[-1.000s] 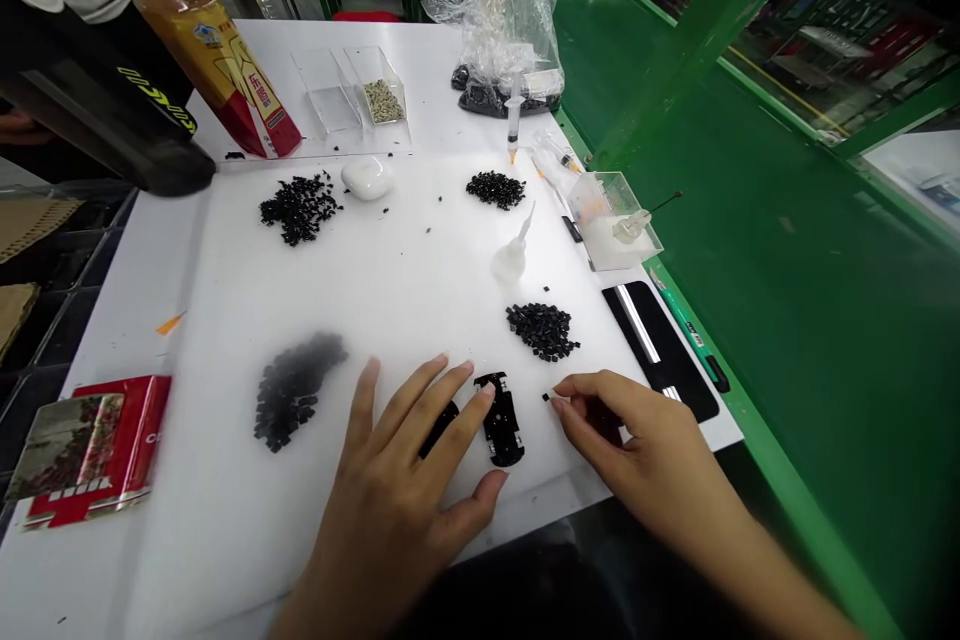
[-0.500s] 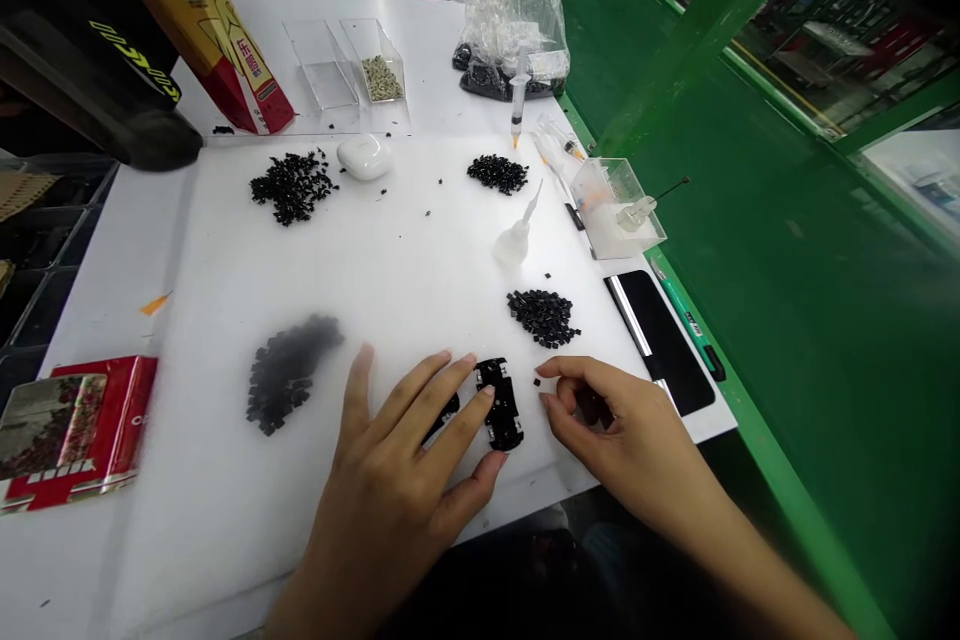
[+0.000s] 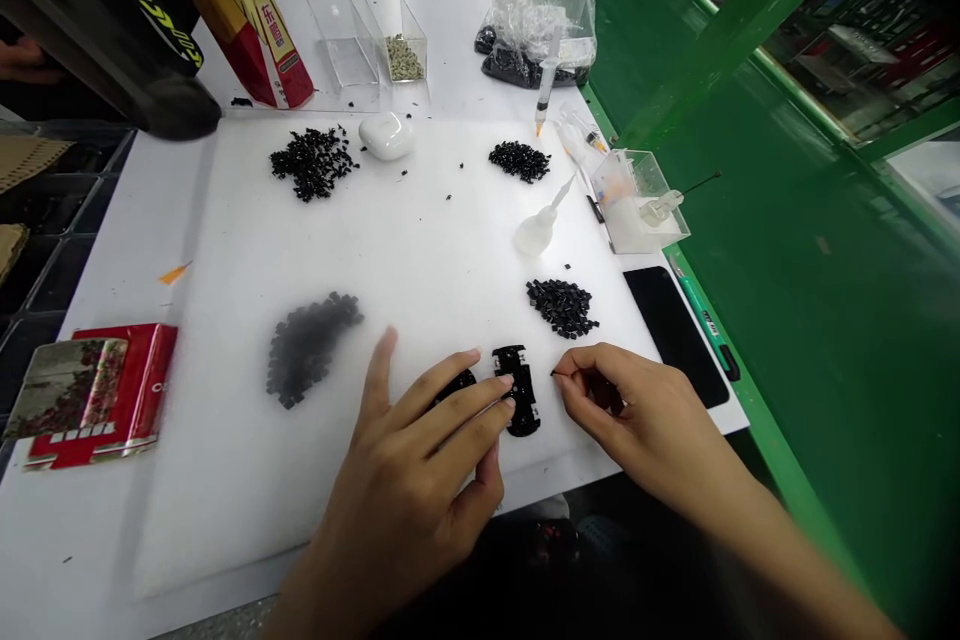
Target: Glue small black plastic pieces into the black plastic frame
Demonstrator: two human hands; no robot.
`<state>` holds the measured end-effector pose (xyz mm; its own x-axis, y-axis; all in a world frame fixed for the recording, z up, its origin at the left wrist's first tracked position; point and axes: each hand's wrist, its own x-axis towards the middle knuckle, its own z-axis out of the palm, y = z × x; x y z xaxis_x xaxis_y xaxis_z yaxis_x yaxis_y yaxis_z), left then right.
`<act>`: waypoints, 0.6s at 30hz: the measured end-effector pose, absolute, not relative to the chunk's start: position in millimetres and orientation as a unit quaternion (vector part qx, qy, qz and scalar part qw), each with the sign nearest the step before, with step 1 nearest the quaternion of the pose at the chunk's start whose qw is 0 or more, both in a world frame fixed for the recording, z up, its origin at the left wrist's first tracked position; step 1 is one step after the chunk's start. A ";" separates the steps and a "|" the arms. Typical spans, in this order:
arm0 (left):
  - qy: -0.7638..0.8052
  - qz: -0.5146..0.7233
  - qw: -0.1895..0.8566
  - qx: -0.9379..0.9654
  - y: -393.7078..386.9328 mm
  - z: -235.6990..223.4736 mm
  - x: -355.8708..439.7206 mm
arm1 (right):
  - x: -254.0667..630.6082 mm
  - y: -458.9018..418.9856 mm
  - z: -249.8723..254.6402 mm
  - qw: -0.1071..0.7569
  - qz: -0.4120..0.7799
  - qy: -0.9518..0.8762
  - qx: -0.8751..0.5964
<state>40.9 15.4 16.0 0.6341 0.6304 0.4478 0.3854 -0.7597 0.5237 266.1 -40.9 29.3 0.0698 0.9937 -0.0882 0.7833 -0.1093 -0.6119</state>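
Compared with half a second ago, my right hand (image 3: 637, 410), just right of the black plate (image 3: 525, 410), has brought its thumb and forefinger together: a small black chip (image 3: 553, 374) that sat between parted tips is now pinched there, only a dark speck of it showing. My left hand (image 3: 409, 460) is open, palm down, its fingers reaching in from the left of the black plate with two tips resting over its left side; they lie closer to each other than before, and the thumb, stretched toward the plate's near end earlier, is now curled in. A second dark piece (image 3: 460, 383) shows between my fingers, just left of the black plate. The slab (image 3: 679, 335) to the plate's right has lost its bright reflections and looks plain black. As for edges, the near rim of the white board (image 3: 442, 260) runs a little on my side of the black plate, with only a narrow strip of worktop (image 3: 45, 540) before it ends. A thin white gap separates the plate from my right fingertips. The chip pile (image 3: 562, 308) crowds the plate's far right, while beyond it to the far left the board lies broad and open, dotted with specks.
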 end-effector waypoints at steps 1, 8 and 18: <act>0.288 0.317 0.197 0.882 15.3 15.6 40.2 | 267.3 -40.7 30.4 0.205 0.251 -0.641 -0.696; 0.279 0.269 0.238 0.890 15.1 10.5 33.8 | 256.3 -54.5 39.1 0.197 0.222 -0.725 -0.622; 0.288 0.272 0.231 0.889 16.2 4.7 36.2 | 235.8 -62.5 29.3 0.126 0.062 -0.851 -0.506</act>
